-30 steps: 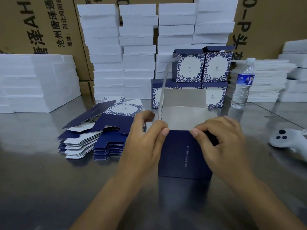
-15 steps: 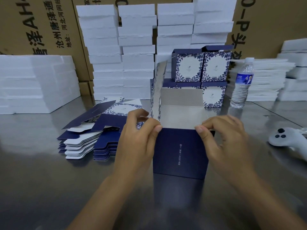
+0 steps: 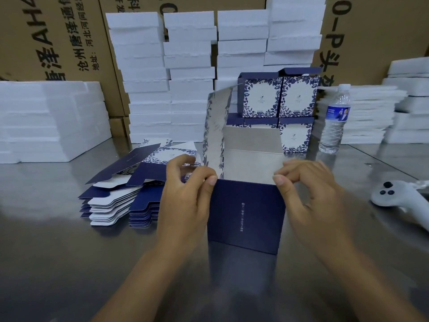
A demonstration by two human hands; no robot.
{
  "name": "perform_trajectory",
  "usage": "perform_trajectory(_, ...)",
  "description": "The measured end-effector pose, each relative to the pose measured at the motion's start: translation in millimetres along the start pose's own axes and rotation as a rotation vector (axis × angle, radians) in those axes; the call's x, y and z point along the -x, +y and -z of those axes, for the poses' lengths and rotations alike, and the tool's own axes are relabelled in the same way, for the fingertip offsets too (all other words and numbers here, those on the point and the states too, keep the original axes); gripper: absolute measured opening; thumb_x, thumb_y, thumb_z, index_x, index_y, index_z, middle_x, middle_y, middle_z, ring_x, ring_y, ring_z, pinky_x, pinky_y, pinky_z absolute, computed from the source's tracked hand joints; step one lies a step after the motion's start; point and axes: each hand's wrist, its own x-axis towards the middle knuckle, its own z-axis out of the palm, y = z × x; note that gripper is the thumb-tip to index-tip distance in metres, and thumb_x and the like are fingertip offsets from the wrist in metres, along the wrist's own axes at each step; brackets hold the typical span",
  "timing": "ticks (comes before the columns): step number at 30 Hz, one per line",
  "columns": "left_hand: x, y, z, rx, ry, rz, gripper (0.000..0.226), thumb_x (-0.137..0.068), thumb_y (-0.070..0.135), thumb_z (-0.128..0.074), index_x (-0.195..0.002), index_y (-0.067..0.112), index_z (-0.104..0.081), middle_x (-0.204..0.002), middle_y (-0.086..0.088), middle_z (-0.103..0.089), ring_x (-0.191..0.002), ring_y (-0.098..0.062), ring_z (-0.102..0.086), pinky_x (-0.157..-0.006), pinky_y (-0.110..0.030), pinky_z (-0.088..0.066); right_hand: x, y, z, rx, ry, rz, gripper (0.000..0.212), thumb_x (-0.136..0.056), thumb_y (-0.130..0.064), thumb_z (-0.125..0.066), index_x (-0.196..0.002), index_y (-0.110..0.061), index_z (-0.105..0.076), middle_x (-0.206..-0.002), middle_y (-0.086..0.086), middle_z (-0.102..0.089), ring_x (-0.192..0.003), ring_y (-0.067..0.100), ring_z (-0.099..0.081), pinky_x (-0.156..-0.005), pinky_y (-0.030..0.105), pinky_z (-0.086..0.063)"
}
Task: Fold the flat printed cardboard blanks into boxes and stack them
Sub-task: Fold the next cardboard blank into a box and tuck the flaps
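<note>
Table point(image 3: 58, 240): brushed metal, dull sheen, faint reflections. Box point(image 3: 246, 214): matt navy printed card outside, plain grey-white inside. Flat blanks point(image 3: 130, 194): same card. Stacked slabs point(image 3: 144, 73): white, grainy, probably foam. Bottle point(image 3: 334, 122): clear glossy plastic.

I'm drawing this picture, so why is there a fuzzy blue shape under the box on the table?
In the head view, the shiny metal table mirrors the dark blue box dimly; also in the head view, the wide lens tilts the foam stacks near the edges.
</note>
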Motion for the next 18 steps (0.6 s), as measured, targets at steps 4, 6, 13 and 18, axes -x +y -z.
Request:
perform_trajectory(4,2,9,-1,-0.048,0.146,-0.093,0.019,-0.092,0.023,-0.055,-0.107,0.016,-0.064,-0.12,-0.001,-0.034,-0.113,-0.013,-0.04,-0.097,-0.009,-0.029,4,-2,-5,0.038,0.078,0.05,0.028,-0.087,-0.024,-0.056,-0.065,-0.007,-0.056,-0.067,-0.001,-0.058,-0.077,0.015,-0.054,-0.084,0.037,-0.041)
perform_trajectory(6,3,13,-1,-0.041,0.167,-0.194,0.023,-0.092,0.024,-0.052,-0.112,0.017,-0.061,-0.115,-0.002,-0.038,-0.107,-0.017,-0.046,-0.094,-0.017,-0.037,7,-4,-8,0.062,0.109,0.073,0.032,-0.089,-0.027,-0.056,-0.064,-0.008,-0.056,-0.064,-0.001,-0.056,-0.072,0.016,-0.051,-0.077,0.031,-0.038)
perform_trajectory(13,10,16,-7,0.086,-0.207,-0.13,0.043,-0.098,0.047,-0.028,-0.112,0.022,-0.061,-0.128,0.005,-0.046,-0.132,-0.01,-0.034,-0.106,-0.023,-0.029,14,-16,-18,-0.068,-0.034,0.21,0.036,-0.097,-0.031,-0.042,-0.086,-0.008,-0.067,-0.086,0.0,-0.065,-0.085,0.016,-0.059,-0.077,0.041,-0.044)
perform_trajectory(18,6,11,-5,0.291,-0.135,0.012,0.045,-0.094,0.064,-0.019,-0.088,0.032,-0.051,-0.122,0.03,-0.047,-0.135,0.007,-0.028,-0.097,-0.003,-0.023,6,-6,-5,-0.026,0.111,0.044,0.026,-0.097,-0.031,-0.04,-0.112,-0.018,-0.056,-0.109,-0.016,-0.052,-0.107,0.005,-0.05,-0.095,0.031,-0.039)
